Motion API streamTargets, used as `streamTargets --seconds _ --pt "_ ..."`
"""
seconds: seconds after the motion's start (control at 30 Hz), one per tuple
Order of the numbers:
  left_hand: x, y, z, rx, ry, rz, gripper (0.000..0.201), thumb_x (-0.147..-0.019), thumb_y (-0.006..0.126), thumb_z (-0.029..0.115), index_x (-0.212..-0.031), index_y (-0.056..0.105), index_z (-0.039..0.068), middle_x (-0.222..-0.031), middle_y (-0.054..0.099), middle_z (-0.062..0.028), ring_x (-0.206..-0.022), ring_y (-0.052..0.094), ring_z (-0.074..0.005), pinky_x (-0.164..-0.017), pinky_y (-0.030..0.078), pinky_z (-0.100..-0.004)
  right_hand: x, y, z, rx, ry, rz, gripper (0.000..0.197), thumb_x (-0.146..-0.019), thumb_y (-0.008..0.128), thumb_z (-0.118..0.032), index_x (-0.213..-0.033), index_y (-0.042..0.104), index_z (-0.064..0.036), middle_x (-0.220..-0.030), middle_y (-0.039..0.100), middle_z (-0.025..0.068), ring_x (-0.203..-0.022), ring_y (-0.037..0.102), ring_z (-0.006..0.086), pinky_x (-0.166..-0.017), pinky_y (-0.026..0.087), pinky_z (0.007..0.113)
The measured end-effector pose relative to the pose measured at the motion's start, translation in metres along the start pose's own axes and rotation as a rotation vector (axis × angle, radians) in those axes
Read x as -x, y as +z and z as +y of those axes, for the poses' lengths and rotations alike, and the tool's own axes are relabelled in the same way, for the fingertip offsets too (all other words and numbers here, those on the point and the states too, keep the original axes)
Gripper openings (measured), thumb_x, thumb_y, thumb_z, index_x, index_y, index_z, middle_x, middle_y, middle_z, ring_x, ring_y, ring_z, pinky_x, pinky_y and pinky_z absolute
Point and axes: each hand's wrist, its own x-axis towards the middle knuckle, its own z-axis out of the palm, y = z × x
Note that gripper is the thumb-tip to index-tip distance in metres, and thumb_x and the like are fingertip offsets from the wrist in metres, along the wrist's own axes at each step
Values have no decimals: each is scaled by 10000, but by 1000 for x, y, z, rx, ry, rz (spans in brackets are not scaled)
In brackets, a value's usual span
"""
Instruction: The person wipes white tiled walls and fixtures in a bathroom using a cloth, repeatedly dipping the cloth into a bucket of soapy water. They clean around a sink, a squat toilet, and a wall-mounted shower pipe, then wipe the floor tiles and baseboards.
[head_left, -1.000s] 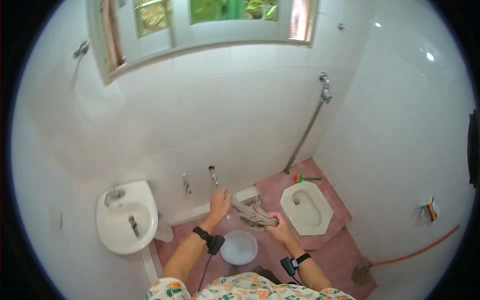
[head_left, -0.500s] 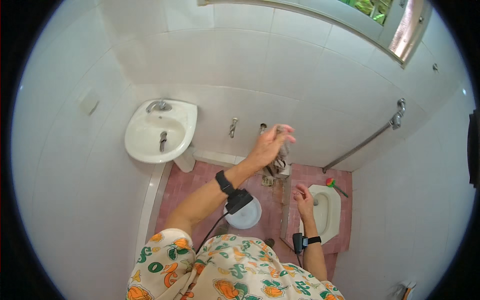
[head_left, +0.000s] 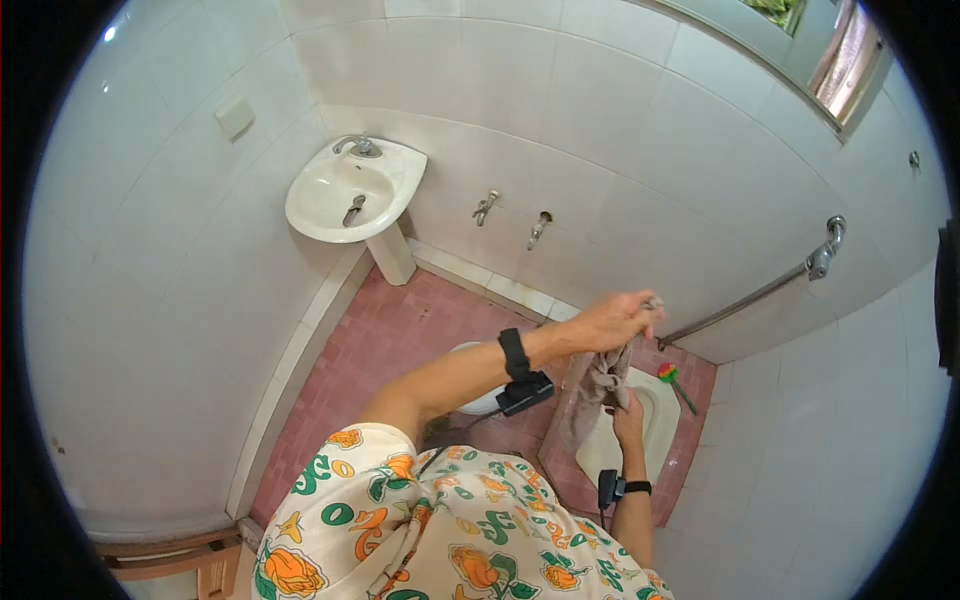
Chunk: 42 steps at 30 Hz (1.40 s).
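A crumpled grey-brown cloth (head_left: 603, 382) hangs over the left edge of a white squat toilet (head_left: 658, 430). My left hand (head_left: 622, 322) is closed on its upper end, with a bit of cloth poking out past the fingertips. Lower down, my right hand (head_left: 629, 418) grips the cloth near its bunched middle; some of its fingers are hidden behind the fabric. The cloth's lower part is blurred. Each wrist wears a black strap with a small box.
A white washbasin (head_left: 330, 205) stands on a pedestal in the far-left corner. Two wall taps (head_left: 485, 208) are right of it. A pale tub (head_left: 484, 402) sits partly behind my left forearm. A green-handled brush (head_left: 678, 388) lies beside the toilet, below a metal pipe (head_left: 745, 304).
My left hand has carried the cloth rightward, from above the floor drain to beside the toilet. My right hand, formerly apart from it, now holds it too. The view has shifted.
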Motion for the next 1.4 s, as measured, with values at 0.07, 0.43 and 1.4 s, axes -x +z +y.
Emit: streamTargets --seconds 0.07,0.43,1.4 --pt "7 -8 -24 -170 48 158 253 -832 446 291 -954 510 79 -649 569 -46 -621 525 -164 -593 412 -290 22 -23 6 -44 176 87 347 -674 409 48 -998 522 -1 -811 595 118 -717 576 195 -620 457 290" --pt "18 -42 -125 -1150 -156 281 366 -801 430 352 -725 622 50 -649 579 -170 -607 572 -340 -540 448 -403 37 -78 -27 -22 397 400 257 -770 392 -49 -994 503 12 -821 571 141 -637 588 207 -496 468 262" --pt "-234 -169 38 -1169 667 861 827 -720 522 534 -1306 220 33 -1345 223 -174 -1254 161 -345 -1006 34 -513 -342 -132 -308 964 -1085 1005 769 -729 579 -407 -1301 200 -62 -1297 289 156 -1190 284 302 -964 140 544"
